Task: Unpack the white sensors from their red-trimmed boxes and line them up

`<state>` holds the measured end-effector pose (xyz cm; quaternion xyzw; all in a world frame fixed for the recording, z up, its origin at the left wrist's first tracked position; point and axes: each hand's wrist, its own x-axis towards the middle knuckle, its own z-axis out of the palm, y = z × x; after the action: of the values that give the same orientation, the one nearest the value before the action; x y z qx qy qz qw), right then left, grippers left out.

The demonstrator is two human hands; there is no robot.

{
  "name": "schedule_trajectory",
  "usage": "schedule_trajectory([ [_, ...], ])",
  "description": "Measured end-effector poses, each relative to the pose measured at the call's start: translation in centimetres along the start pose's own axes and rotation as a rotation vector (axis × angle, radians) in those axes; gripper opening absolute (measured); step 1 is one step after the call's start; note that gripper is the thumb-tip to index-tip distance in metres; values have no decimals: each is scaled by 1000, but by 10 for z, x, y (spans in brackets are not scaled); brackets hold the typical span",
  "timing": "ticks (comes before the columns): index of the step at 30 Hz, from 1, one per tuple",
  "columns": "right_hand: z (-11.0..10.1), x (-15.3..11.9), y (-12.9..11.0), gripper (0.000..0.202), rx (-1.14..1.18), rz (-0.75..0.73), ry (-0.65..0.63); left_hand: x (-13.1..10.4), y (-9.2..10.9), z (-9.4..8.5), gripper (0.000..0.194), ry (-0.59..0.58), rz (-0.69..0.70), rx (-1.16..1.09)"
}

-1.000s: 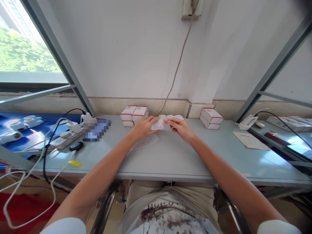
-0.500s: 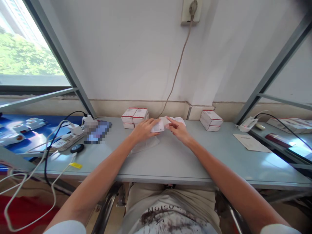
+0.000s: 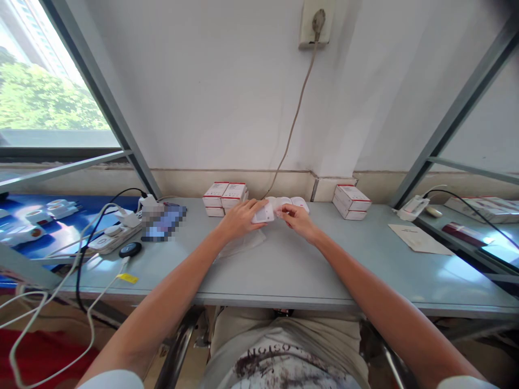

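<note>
White, round-cornered plastic device [image 3: 263, 214] is being gripped by the bare left hand [image 3: 240, 219], right of the larger white-and-red cardboard box stack [image 3: 230, 196], its free end being turned toward the bare right hand [image 3: 298, 220], grip there unclear.

2 arms [image 3: 360, 289] stretched forward | left hand [image 3: 238, 220] curled | right hand [image 3: 299, 220] pinched
</note>
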<state>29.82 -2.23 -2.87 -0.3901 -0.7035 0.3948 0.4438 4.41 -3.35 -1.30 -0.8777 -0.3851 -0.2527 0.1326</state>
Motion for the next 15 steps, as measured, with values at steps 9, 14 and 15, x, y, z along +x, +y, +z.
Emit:
schedule_trajectory([
  [9,0,-4,1,43,-102,-14,-74,0,-4,2,66,56,51,56],
  [14,-1,-4,0,43,-123,-11,-116,-1,-4,4,65,84,70,43],
  [15,-1,-5,0,41,-129,-24,-121,-1,-4,5,64,88,73,41],
])
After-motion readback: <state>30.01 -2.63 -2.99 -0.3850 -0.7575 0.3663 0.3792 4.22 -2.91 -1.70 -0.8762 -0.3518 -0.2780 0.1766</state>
